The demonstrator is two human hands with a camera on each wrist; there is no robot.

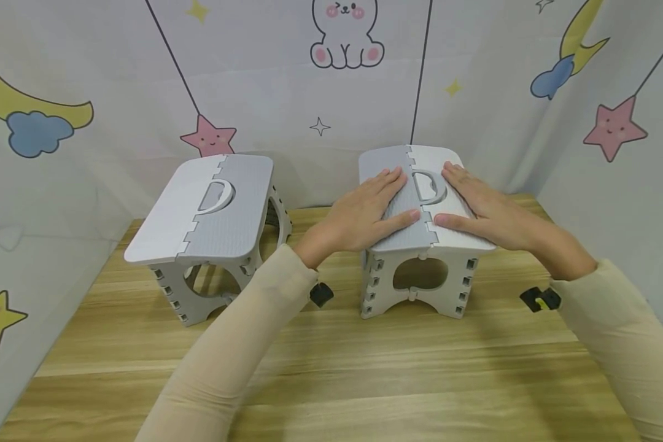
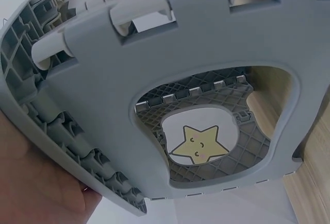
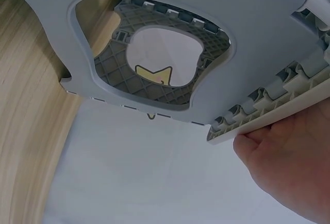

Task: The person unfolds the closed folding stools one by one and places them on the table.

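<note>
Two folding stools with half-grey, half-white tops stand with their legs spread. On the top of the right folding stool [image 1: 420, 236], both hands lie flat with straight fingers. The left hand [image 1: 361, 212] rests on its grey half, and the right hand [image 1: 488, 212] on its white half. Between them the curved carry handle [image 1: 441, 190] lies in the middle of the seat, beside the hinge seam. In the left wrist view, the grey leg panel [image 2: 232, 44] shows a large rounded opening below the seat. The left folding stool [image 1: 229, 227] stands apart, untouched.
Both stools stand on a wood-grain table [image 1: 364, 380]. A white curtain [image 1: 276, 80] with stars, moons and a bear hangs close behind them and along both sides. The left sleeve [image 1: 226, 344] passes in front of the left stool's near corner.
</note>
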